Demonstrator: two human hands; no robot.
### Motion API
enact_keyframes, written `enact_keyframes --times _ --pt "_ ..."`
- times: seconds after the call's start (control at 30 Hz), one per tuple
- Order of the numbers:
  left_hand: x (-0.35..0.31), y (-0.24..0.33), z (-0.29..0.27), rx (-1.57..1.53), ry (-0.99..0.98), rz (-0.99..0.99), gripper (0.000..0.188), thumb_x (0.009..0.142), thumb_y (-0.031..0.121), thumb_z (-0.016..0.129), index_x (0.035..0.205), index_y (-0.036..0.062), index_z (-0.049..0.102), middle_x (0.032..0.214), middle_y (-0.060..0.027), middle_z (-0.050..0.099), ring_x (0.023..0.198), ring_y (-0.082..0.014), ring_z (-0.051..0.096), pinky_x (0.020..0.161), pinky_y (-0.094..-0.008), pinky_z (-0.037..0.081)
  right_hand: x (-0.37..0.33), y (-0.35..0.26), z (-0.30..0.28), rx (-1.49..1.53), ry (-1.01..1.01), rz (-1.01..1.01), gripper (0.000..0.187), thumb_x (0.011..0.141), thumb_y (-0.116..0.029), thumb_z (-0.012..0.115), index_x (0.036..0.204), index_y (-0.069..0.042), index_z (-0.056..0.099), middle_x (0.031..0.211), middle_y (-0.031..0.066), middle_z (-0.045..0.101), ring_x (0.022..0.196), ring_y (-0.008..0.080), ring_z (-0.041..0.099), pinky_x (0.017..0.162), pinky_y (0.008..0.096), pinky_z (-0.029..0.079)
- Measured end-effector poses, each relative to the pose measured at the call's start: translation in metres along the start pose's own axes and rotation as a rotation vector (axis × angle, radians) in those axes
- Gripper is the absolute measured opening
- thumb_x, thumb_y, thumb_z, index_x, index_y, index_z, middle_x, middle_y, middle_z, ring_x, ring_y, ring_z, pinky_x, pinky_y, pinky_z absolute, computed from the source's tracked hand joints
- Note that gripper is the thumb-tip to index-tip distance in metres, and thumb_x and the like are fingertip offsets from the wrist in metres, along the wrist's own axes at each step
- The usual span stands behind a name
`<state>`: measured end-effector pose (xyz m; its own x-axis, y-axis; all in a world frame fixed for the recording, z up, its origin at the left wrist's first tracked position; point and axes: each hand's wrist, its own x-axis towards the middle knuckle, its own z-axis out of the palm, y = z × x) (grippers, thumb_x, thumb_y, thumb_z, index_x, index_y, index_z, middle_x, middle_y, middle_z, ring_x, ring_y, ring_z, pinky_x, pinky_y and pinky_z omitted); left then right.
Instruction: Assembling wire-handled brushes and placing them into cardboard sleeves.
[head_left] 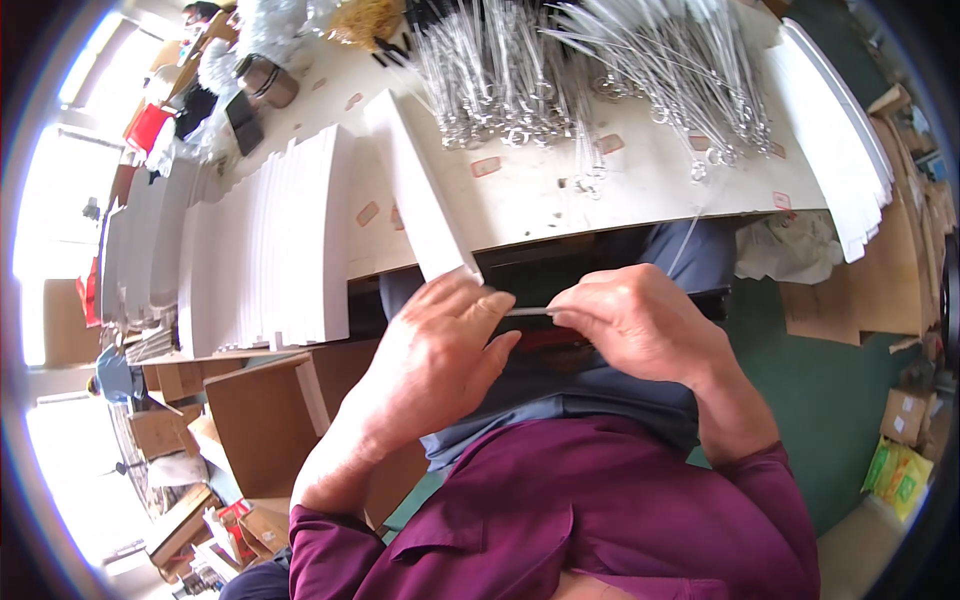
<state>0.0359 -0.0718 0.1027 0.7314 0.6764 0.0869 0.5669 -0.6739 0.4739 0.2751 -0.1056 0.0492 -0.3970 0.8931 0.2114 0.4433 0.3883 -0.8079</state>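
My right hand (645,325) pinches a thin pale rod (530,311) between thumb and fingertips. The rod spans the gap toward my left hand (440,340), whose fingers are blurred by motion and stand with the thumb apart. Whether the left fingers grip the rod I cannot tell. Just beyond the left fingers is the near end of a long, narrow white box (420,190). This box lies on the table and sticks out over its front edge. A fine pale line (686,243) rises above my right hand.
Thin metal rods with looped ends (500,80) lie bunched on the pale table (520,210). Upright white boxes (270,240) form a row at left, and white strips (835,140) are stacked at right. A brown jar (268,82) stands far left. Cardboard boxes (265,430) stand below.
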Motion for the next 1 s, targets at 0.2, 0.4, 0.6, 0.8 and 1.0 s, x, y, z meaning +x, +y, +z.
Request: enact_keyframes --times 0.2,0.4,0.6,0.8,1.0 --pt "-0.005 -0.017 0.038 -0.271 -0.007 -0.108 0.01 0.095 0.006 0.062 0.097 -0.0004 0.069 0.076 -0.0126 0.068 0.064 -0.0242 0.068 0.062 -0.0329 0.053 -0.002 -0.001 -0.003 -0.22 0.269 -0.162 0.012 0.083 -0.011 0.077 0.091 -0.003 0.071 0.08 0.0111 0.069 0.079 0.0309 0.068 0.071 0.0393 0.053" --pt "0.003 -0.017 0.043 -0.616 0.05 -0.307 0.016 0.102 0.009 0.056 0.1 -0.0005 0.069 0.072 -0.0053 0.063 0.069 -0.0117 0.062 0.066 -0.027 0.05 -0.027 0.005 -0.015 -0.072 0.581 -0.139 0.016 0.09 -0.014 0.077 0.084 -0.001 0.069 0.072 0.0083 0.067 0.064 0.0246 0.065 0.06 0.0321 0.051" --pt "0.025 -0.008 0.079 -0.908 -0.144 -0.324 0.022 0.107 0.015 0.053 0.104 -0.0004 0.068 0.075 -0.0026 0.066 0.072 -0.0083 0.061 0.071 -0.0243 0.048 -0.027 0.022 0.012 0.631 0.502 0.205 0.041 0.108 -0.035 0.054 0.115 0.005 0.065 0.099 0.0098 0.071 0.087 0.0098 0.062 0.08 0.0272 0.051" --pt "0.044 0.0 0.091 -0.934 -0.155 -0.267 0.021 0.106 0.015 0.055 0.105 0.0001 0.069 0.075 -0.0029 0.064 0.07 -0.0084 0.059 0.066 -0.0257 0.048 -0.019 0.029 0.013 0.922 0.542 0.19 0.037 0.111 -0.028 0.047 0.114 0.004 0.064 0.091 0.0104 0.07 0.083 0.0129 0.065 0.08 0.0289 0.053" --pt "0.055 -0.011 0.091 -0.737 -0.093 -0.267 0.022 0.102 0.018 0.063 0.112 -0.0015 0.069 0.088 -0.0059 0.071 0.082 -0.0107 0.064 0.076 -0.0274 0.052 -0.02 0.046 -0.001 0.836 0.662 0.208 0.037 0.111 -0.026 0.045 0.108 0.005 0.063 0.079 0.0105 0.069 0.072 0.0157 0.067 0.071 0.0296 0.054"
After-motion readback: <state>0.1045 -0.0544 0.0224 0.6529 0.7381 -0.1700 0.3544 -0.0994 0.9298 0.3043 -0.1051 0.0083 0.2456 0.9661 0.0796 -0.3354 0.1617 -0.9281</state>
